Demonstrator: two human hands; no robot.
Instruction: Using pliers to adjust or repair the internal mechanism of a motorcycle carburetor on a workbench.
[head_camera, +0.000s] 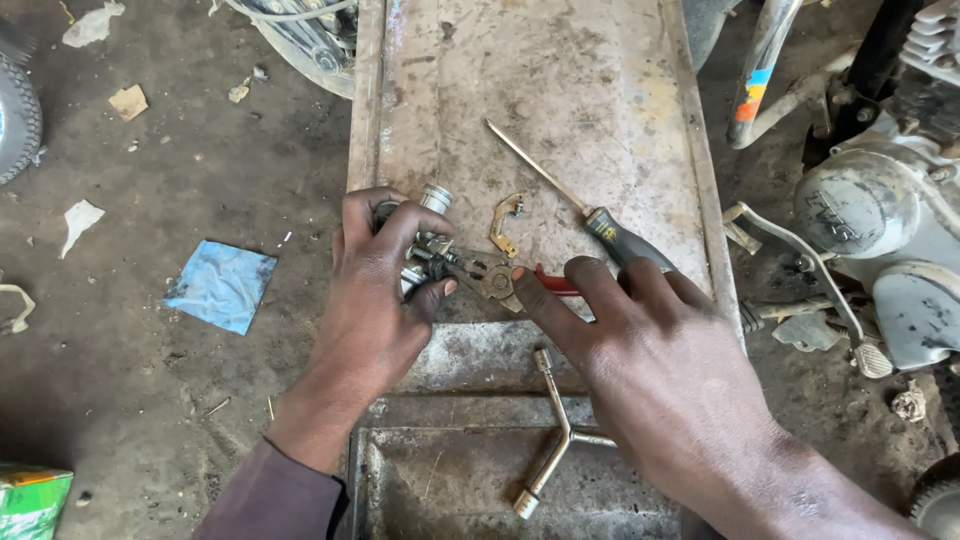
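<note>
My left hand (375, 285) grips a small grey metal engine part (428, 232) with a round cap, holding it down on a worn metal bench (560, 80). My right hand (660, 365) holds red-handled pliers (497, 280), whose jaws reach into the part beside my left fingers. A small curved brass piece (505, 225) lies just beyond the pliers. A long screwdriver (585, 205) with a dark handle lies diagonally on the bench, its handle close to my right fingers.
A three-armed socket wrench (558, 430) lies on the lower step of the bench. A motorcycle engine (880, 210) with a foot lever stands at the right. A blue rag (222, 285) and paper scraps lie on the dirt floor at the left. A tyre (18, 110) shows at the far left.
</note>
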